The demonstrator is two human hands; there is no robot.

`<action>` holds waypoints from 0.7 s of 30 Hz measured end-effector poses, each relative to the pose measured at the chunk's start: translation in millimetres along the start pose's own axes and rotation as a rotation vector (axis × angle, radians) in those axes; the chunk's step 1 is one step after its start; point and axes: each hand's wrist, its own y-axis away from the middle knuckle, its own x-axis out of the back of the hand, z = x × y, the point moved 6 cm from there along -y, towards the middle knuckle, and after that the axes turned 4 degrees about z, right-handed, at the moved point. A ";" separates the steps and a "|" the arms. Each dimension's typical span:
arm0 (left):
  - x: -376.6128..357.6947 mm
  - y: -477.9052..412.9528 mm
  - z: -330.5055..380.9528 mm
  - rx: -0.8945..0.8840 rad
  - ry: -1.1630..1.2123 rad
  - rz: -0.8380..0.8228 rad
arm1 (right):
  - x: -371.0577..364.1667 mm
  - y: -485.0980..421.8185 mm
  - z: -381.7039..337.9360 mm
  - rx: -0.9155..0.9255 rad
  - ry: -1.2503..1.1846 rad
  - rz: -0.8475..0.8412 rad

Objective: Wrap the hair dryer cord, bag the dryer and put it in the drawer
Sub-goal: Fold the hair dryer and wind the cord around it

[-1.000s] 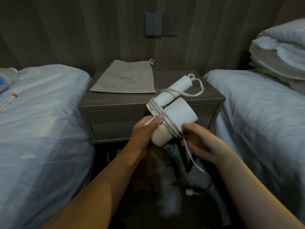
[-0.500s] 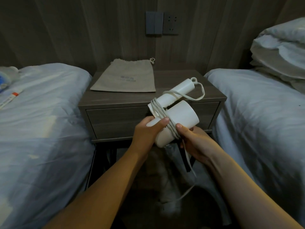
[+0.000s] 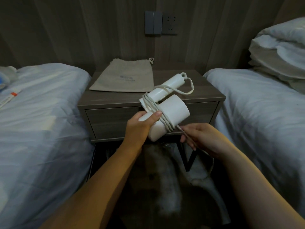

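I hold a white hair dryer in front of the nightstand, its folded handle pointing up and away. My left hand grips the rear of its barrel, thumb on top. The white cord is wound several times around the body. My right hand pinches the loose end of the cord just right of the barrel, and the rest hangs down behind that hand. A beige drawstring bag lies flat on the nightstand top. The drawer below it is closed.
The wooden nightstand stands between two beds with white sheets, the left bed and the right bed. Pillows are stacked at the far right. A wall switch and socket sit above. Black metal legs show under the nightstand.
My right hand has moved from under the barrel out to the right, pulling the cord's loose end taut. The dangling cord below is shorter. My left hand keeps its grip.
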 end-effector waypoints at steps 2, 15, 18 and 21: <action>-0.4 0.2 0.9 -0.036 -0.038 0.004 | -3.4 0.9 -0.4 0.008 0.044 0.021; 0.8 7.3 10.4 -0.461 -0.518 0.168 | -26.9 10.6 -10.1 -0.119 0.337 -0.090; 4.7 7.3 14.3 -0.546 -0.618 0.181 | -21.4 14.2 -11.4 -0.111 0.480 -0.144; 5.7 2.7 11.8 -0.518 -0.668 0.135 | -14.0 16.8 -14.3 -0.068 0.612 -0.154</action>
